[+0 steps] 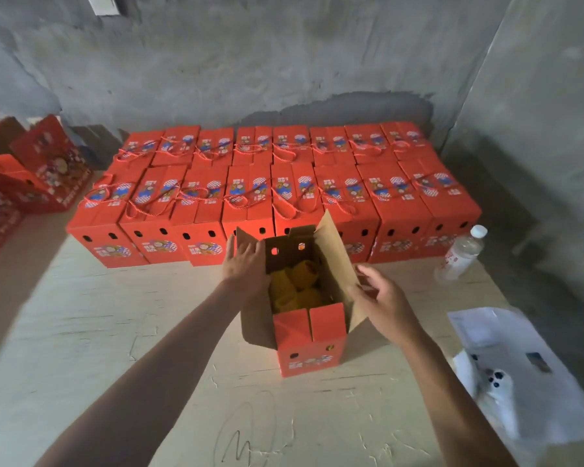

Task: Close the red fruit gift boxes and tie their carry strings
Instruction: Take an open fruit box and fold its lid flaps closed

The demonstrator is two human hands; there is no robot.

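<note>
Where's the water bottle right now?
In the head view the water bottle lies on the table's right side, just right of the closed red boxes, beyond the right hand.

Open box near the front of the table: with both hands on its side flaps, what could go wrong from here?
1. The yellow-wrapped fruit sits high in the open box; the flaps may press on it or not shut flat.
2. The left hand and right hand push from opposite sides, so the narrow box might tip.
3. The water bottle stands close by the right elbow's path and could get knocked.
</note>
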